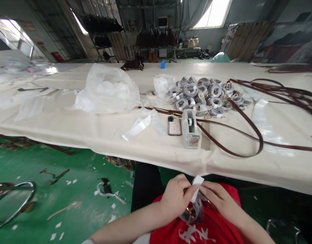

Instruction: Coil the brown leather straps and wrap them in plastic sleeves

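Observation:
Low over my lap, both hands hold a coiled strap [193,213] in clear plastic wrapping, with gold metal fittings showing inside. My left hand [175,195] is closed around its left side, the thumb pressing on a small white strip [197,186] that sticks up from the coil. From the right, my right hand [219,196] grips the coil close to the strip; its fingertips are partly hidden. On the table ahead stands a tape dispenser [191,130], and a brown leather strap [237,154] loops to its right.
A heap of wrapped strap coils [201,93] lies beyond the dispenser, near a large translucent plastic bag [107,91]. More brown straps [285,89] spread at the right of the cream-covered table [69,130]. Scraps litter the green floor [82,189]; a metal-framed stool [28,203] stands left.

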`<state>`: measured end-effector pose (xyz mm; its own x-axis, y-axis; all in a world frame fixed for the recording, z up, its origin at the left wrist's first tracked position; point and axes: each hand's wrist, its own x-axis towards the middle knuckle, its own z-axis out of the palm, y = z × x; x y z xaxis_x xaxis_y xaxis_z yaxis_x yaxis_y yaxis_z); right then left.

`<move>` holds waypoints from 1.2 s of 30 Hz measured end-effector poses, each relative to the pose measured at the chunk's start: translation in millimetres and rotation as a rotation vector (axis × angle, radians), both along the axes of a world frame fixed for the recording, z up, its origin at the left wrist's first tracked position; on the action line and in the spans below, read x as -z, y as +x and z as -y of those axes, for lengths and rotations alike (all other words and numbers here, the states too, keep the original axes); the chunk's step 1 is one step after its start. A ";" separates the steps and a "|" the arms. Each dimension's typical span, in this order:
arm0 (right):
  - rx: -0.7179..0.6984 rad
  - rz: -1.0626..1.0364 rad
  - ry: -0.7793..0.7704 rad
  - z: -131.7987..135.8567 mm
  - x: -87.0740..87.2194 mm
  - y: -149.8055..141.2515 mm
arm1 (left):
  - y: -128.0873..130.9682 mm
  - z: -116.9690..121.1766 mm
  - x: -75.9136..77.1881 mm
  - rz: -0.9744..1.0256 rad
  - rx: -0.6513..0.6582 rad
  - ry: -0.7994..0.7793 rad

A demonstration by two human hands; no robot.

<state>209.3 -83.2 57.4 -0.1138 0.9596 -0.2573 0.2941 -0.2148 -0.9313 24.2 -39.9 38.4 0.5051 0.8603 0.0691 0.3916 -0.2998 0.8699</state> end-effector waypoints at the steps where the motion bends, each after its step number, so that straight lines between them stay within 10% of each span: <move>1: -0.019 -0.007 -0.010 0.1 0.7 -0.5 | -0.4 1.0 0.1 0.003 0.009 0.013; 10: 0.010 -0.026 -0.060 3.3 11.7 0.5 | -5.9 12.0 -3.7 -0.033 0.092 0.138; 14: 0.100 0.025 -0.017 8.7 13.5 -3.8 | -6.8 11.3 -5.1 -0.042 -0.028 -0.031; 19: 0.166 0.103 0.107 16.5 18.5 -8.0 | -13.7 1.7 -15.4 -0.134 0.223 -0.351; 36: -0.192 0.016 -0.094 -2.5 -9.6 16.7 | -8.2 7.8 -28.9 -0.235 0.287 -0.330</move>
<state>226.0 -80.7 67.1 -0.2872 0.8925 -0.3479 0.3525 -0.2392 -0.9047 16.0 -47.7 67.3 0.6937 0.6413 -0.3279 0.5307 -0.1473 0.8347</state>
